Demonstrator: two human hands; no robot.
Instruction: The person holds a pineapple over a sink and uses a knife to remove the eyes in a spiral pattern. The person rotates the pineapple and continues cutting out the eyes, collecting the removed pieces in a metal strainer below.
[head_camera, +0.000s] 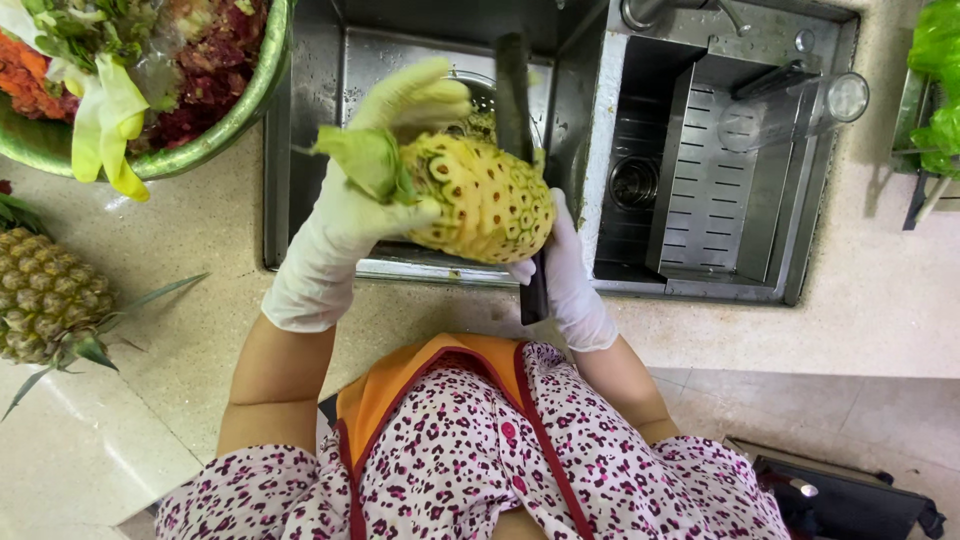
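Observation:
A peeled yellow pineapple (487, 200) with brown eyes is held over the steel sink (310, 130). My left hand (370, 190), in a white glove, grips its green crown end from the left. My right hand (565, 270), also gloved, holds a large dark knife (514, 100) by its handle, the blade lying against the right side of the fruit and pointing away from me.
An unpeeled pineapple (45, 295) lies on the counter at the left. A green bowl (235, 110) of peel and scraps sits at top left. A slotted steel tray (725, 180) and a clear glass (810, 105) rest in the right basin. Green bags (940, 90) sit far right.

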